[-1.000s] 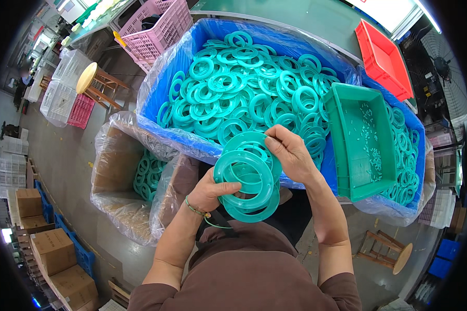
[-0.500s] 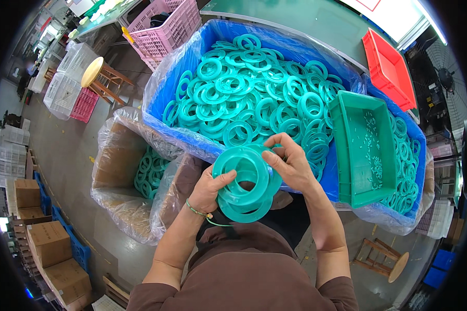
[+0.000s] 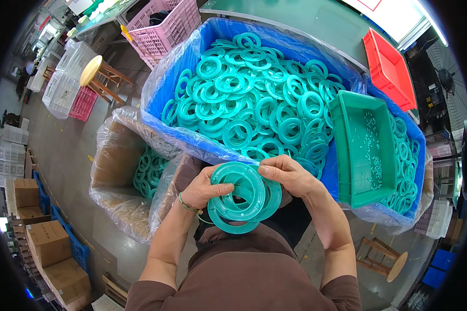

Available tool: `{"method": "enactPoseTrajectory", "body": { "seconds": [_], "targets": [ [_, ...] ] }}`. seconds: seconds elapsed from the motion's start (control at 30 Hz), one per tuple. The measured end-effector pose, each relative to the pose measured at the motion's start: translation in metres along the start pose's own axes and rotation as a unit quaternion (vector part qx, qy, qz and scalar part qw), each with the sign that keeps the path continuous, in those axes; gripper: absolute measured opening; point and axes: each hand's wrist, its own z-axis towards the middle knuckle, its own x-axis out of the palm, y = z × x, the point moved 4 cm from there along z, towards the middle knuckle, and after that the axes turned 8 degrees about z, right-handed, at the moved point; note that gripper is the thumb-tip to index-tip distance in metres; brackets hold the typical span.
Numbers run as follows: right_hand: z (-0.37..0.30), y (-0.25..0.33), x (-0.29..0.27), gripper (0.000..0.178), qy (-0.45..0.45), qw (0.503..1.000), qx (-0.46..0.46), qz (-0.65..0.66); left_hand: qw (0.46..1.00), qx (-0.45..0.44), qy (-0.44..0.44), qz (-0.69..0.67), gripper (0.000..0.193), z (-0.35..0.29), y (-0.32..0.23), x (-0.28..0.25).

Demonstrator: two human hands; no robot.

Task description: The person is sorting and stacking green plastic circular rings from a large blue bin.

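- grey workshop floor [image 3: 62,171] lies around you, with two wooden stools [image 3: 99,72].
- your left hand [image 3: 205,187] and right hand [image 3: 288,173] each grip one stack of teal rings [image 3: 242,197] at your chest.
- one blue-lined bin [image 3: 166,111] holds too many rings to count, plus one green tray [image 3: 366,150] of small bits.
- one bagged carton [image 3: 114,155] holds more rings.

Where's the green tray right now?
In the head view, the green tray sits to the person's right, resting on the teal rings inside the blue-lined bin, just beyond the right hand.
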Motion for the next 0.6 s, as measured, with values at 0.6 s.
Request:
{"method": "enactPoseTrajectory", "body": {
  "seconds": [0.6],
  "targets": [
    [-0.01,0.018,0.018,0.017,0.022,0.846,-0.147,-0.512,0.995,-0.095,0.013,-0.012,0.046,-0.005,0.016,-0.017]
  ]
}}
